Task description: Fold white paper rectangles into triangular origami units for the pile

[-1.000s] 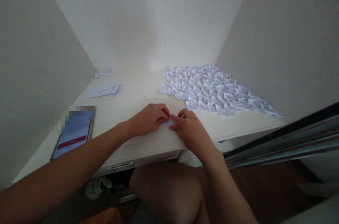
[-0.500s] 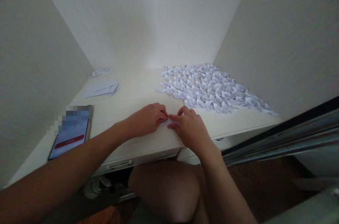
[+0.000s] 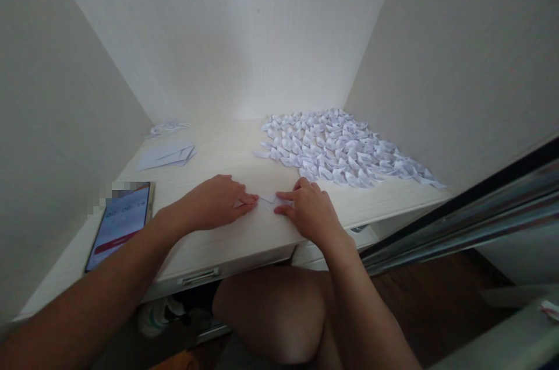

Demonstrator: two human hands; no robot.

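Note:
Between my hands, close above or on the white desktop (image 3: 244, 236), is a small folded piece of white paper (image 3: 267, 201). My left hand (image 3: 220, 202) pinches its left end between thumb and fingers. At the other end, my right hand (image 3: 308, 207) grips it with thumb and forefinger. The fingers cover both ends, so the full shape of the fold is hidden. Just beyond my right hand spreads a large group of small folded white paper pieces (image 3: 332, 145) with pointed ends.
At the left lie flat sheets of white paper (image 3: 163, 155), with a small heap of thin paper strips (image 3: 168, 127) behind them. A phone (image 3: 124, 212) showing a timer rests near my left forearm. Walls enclose the desk; a drawer handle (image 3: 198, 277) is on its front.
My left hand has moved left, away from my right fingertips, so more of the paper shows between them. The camera view has shifted slightly.

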